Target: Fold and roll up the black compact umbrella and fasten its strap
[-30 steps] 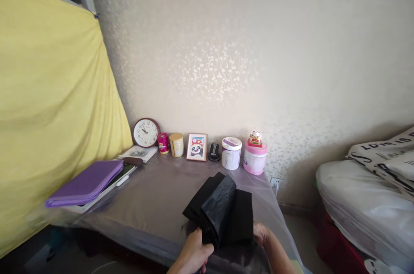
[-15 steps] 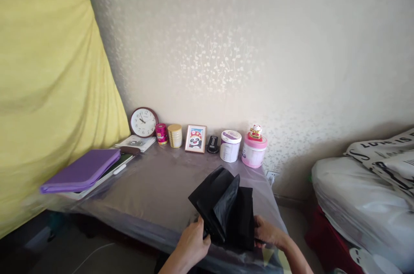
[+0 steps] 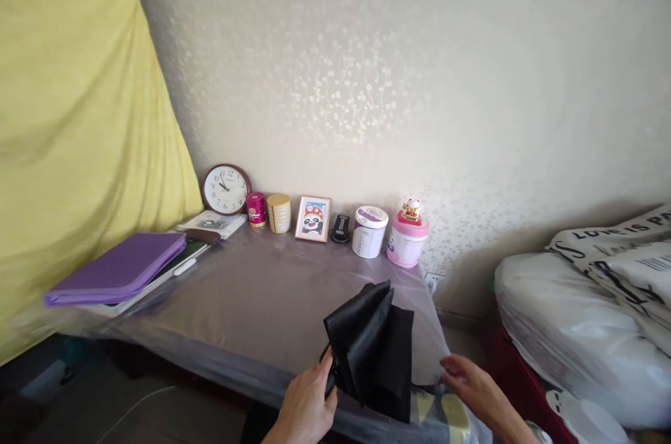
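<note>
A black folding umbrella (image 3: 370, 353), its fabric panels loose and pleated, is held over the table's front edge. My left hand (image 3: 309, 395) is closed around its dark handle end, at the lower left of the fabric. My right hand (image 3: 472, 384) is to the right of the umbrella, apart from the fabric, near the table's right front corner. Its fingers are loosely bent, and I see nothing held in them.
A plastic-covered table (image 3: 251, 297) lies ahead. Along the wall stand a clock (image 3: 226, 189), a panda picture frame (image 3: 313, 218), a white tub (image 3: 370, 231) and a pink-lidded tub (image 3: 407, 241). A purple folder (image 3: 118, 266) lies left; a white bag (image 3: 576, 339) sits right.
My right hand has let go of the umbrella's right side and moved away to the right. The umbrella's panels have shifted and tilted slightly, still in my left hand. The view has moved a little.
</note>
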A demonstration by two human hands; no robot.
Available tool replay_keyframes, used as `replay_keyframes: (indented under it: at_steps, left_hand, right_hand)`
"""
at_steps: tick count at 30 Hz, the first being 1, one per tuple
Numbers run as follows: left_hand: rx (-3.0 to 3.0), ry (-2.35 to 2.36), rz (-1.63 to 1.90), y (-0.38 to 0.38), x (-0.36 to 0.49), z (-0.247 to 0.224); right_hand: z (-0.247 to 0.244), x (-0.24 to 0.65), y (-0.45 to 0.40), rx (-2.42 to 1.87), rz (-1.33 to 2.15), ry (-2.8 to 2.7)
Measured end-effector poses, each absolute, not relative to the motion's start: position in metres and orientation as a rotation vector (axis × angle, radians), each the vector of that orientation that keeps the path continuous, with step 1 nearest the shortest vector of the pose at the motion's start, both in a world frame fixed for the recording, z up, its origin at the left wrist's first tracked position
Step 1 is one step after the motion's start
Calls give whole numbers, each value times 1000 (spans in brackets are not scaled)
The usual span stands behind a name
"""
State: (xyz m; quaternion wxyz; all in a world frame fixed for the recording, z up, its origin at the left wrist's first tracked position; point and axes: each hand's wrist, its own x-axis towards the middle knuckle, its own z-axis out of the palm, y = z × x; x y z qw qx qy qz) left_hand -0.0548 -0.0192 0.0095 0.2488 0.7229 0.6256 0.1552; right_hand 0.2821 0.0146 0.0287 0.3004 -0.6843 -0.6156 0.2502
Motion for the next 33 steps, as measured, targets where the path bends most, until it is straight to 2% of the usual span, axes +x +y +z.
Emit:
replay_keyframes:
  at_steps: [6,14,29,33]
  left_hand:
    - [1924,1662,442,-20,-56,12]
    - [1859,1754,385,-18,-48,21]
    - [2020,1860,147,-19,-28,23]
    - [2045,1841,95,-20,-22,23]
  right_hand:
    - [65,237,21,-1602,327,-1657]
    - [91,169,33,-1275,-47,-2071]
    - [88,112,72,-1617,-62,-2100]
    - [69,91,86,-1592,-96,-2134]
